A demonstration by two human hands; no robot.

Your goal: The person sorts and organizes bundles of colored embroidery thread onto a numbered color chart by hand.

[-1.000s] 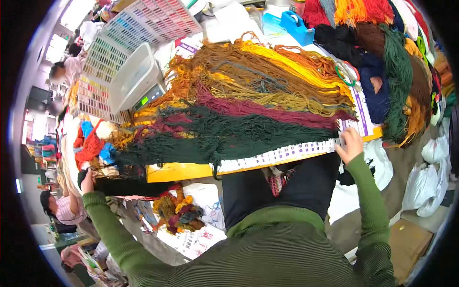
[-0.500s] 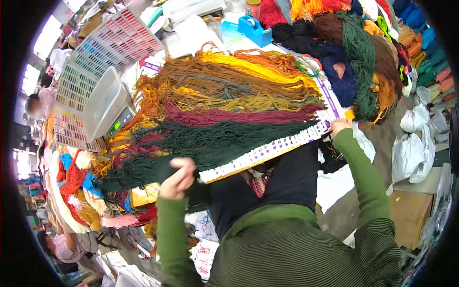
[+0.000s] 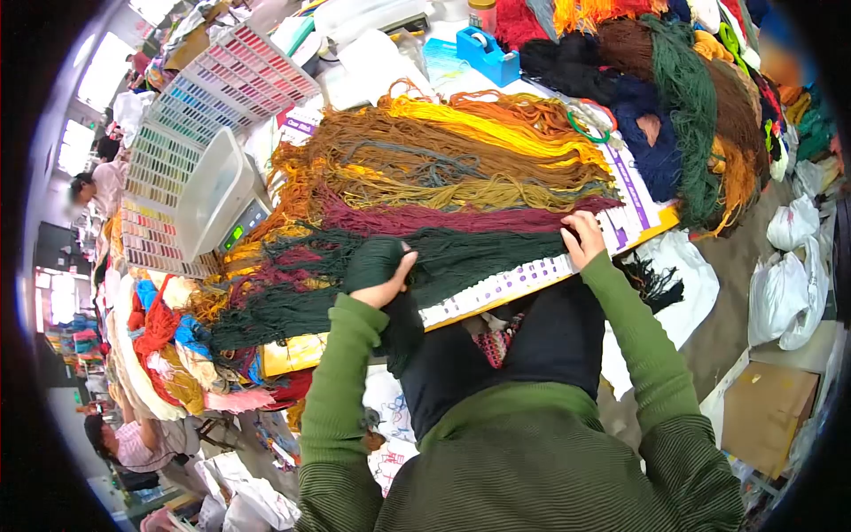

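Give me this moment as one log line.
left hand: grips dark green yarn hank | right hand: on shade card beside the hank's ends | nearby: weighing scale, blue tape dispenser

I can read almost nothing. At ten o'clock, the purple-and-white label (image 3: 300, 122) carries print too blurred to make out. The scale display (image 3: 236, 236) at nine o'clock glows green, digits illegible. Codes on the purple-tabbed sample strip (image 3: 496, 288) and red characters on the sheet (image 3: 383, 457) at six o'clock are too small.
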